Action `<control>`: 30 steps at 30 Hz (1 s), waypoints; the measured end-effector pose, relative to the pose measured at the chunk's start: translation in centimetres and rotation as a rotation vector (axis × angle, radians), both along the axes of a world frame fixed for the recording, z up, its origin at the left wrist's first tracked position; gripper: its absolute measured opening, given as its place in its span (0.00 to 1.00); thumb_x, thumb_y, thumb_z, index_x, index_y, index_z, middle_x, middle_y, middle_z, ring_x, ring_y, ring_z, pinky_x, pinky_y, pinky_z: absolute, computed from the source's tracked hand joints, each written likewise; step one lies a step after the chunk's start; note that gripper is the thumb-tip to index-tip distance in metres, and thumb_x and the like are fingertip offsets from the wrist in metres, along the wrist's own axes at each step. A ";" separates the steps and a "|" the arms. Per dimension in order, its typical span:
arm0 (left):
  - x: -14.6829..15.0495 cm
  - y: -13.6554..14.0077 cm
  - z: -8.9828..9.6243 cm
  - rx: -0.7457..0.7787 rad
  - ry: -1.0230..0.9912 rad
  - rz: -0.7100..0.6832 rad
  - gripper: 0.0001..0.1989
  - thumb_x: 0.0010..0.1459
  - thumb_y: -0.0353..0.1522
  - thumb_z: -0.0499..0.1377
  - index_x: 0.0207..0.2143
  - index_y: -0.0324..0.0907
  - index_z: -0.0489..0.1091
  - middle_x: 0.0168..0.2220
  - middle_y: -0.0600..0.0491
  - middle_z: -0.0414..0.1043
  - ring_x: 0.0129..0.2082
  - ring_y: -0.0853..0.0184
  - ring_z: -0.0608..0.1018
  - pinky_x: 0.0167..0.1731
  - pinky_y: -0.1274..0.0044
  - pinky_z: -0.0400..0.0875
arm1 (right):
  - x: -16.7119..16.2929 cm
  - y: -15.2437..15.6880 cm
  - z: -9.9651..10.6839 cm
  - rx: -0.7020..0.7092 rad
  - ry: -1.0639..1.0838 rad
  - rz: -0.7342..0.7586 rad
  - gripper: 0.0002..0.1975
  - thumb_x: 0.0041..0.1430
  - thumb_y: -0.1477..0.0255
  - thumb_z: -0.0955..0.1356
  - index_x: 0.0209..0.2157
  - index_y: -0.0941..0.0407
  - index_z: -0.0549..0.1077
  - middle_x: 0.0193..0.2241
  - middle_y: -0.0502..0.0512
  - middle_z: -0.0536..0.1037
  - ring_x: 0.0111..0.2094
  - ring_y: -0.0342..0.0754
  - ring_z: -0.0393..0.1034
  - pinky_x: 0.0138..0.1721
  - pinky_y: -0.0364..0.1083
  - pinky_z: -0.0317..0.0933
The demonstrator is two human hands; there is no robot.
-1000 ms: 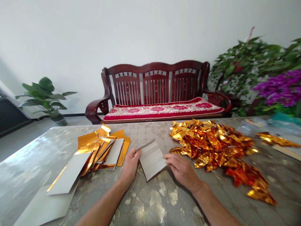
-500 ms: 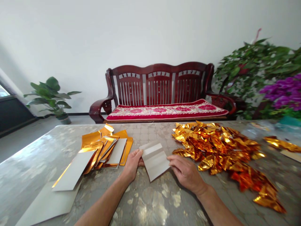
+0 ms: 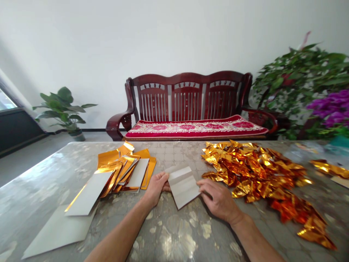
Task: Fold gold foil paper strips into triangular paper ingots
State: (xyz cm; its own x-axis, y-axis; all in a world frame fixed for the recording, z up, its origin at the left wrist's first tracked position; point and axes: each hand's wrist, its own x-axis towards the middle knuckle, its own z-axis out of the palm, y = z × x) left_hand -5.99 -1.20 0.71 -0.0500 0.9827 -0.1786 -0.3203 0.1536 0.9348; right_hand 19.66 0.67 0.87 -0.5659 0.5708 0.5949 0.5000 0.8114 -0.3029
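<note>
A creased sheet of foil paper [image 3: 184, 189], its pale grey-white side facing up, is held over the table in front of me. My left hand [image 3: 156, 187] pinches its left edge between thumb and fingers. At the right edge, my right hand [image 3: 218, 200] is closed on the sheet, fingertips at the margin. Fold lines cross the sheet near its far end. To the left lies a loose pile of gold foil sheets [image 3: 110, 160], some with the pale side up. Folded gold foil pieces [image 3: 253, 171] are heaped on the right.
Everything lies on a grey patterned table [image 3: 174, 240]. A larger pale sheet [image 3: 60, 233] rests at the near left. Clear plastic wrapping [image 3: 302, 151] is at the far right. Beyond the table stands a wooden bench [image 3: 188, 98], with potted plants [image 3: 65, 111] on either side.
My view has turned slightly left, so everything sits a little farther right in the picture. Both hands keep the same hold on the sheet, which looks tilted slightly differently.
</note>
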 end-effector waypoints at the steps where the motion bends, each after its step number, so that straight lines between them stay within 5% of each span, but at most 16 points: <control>1: 0.0 0.0 0.0 0.000 0.004 -0.006 0.18 0.48 0.44 0.66 0.27 0.38 0.68 0.24 0.51 0.77 0.21 0.70 0.78 0.22 0.81 0.75 | 0.0 0.0 0.0 0.000 -0.002 -0.002 0.09 0.59 0.80 0.64 0.33 0.52 0.71 0.42 0.55 0.80 0.45 0.49 0.75 0.47 0.48 0.69; 23: 0.1 0.0 -0.2 0.008 0.082 -0.013 0.20 0.48 0.46 0.66 0.27 0.38 0.69 0.24 0.52 0.77 0.21 0.71 0.77 0.25 0.80 0.75 | 0.3 0.5 -0.7 -0.035 0.047 -0.027 0.19 0.49 0.86 0.59 0.36 0.53 0.72 0.43 0.53 0.79 0.46 0.48 0.74 0.47 0.46 0.67; 30: 0.3 -0.2 -0.1 0.036 0.110 -0.041 0.20 0.47 0.47 0.66 0.24 0.38 0.68 0.23 0.53 0.75 0.22 0.70 0.77 0.27 0.78 0.74 | 0.2 0.7 -1.2 -0.060 0.065 -0.054 0.10 0.60 0.80 0.63 0.38 0.52 0.72 0.42 0.53 0.79 0.46 0.48 0.74 0.47 0.46 0.66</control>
State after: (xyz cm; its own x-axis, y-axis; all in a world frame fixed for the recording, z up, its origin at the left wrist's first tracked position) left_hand -5.68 -1.42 0.65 -0.0269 0.9899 -0.1391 -0.2092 0.1305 0.9691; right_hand 19.87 1.41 -0.34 -0.4948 0.6351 0.5931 0.5206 0.7631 -0.3829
